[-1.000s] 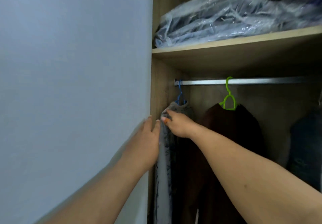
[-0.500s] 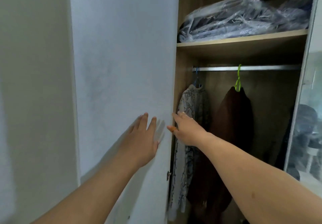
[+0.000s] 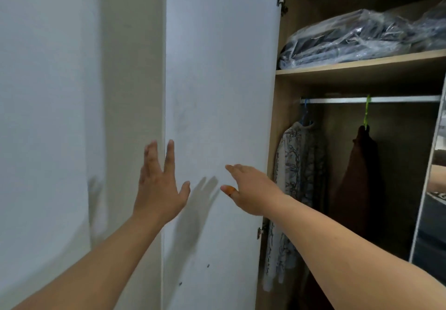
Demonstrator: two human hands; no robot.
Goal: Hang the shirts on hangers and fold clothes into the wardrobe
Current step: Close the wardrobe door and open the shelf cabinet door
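Note:
A patterned white shirt (image 3: 292, 170) hangs on a blue hanger (image 3: 305, 116) at the left end of the wardrobe's metal rail (image 3: 398, 99). Further right, a dark brown garment (image 3: 357, 184) hangs on a green hanger (image 3: 367, 113). My left hand (image 3: 159, 184) is raised with fingers spread, over the free edge of the open white wardrobe door (image 3: 222, 92). My right hand (image 3: 251, 189) reaches forward with straight fingers in front of the same door, holding nothing. Neither hand touches the clothes.
A wooden shelf (image 3: 362, 65) above the rail carries dark clothes wrapped in clear plastic (image 3: 362, 37). A pale wall (image 3: 48, 116) lies left of the door. A mirrored door (image 3: 434, 189) stands at the right edge.
My right hand let go of the patterned shirt and pulled back out of the wardrobe. My left hand moved left off the door's hinge side. The view backed away and shifted left.

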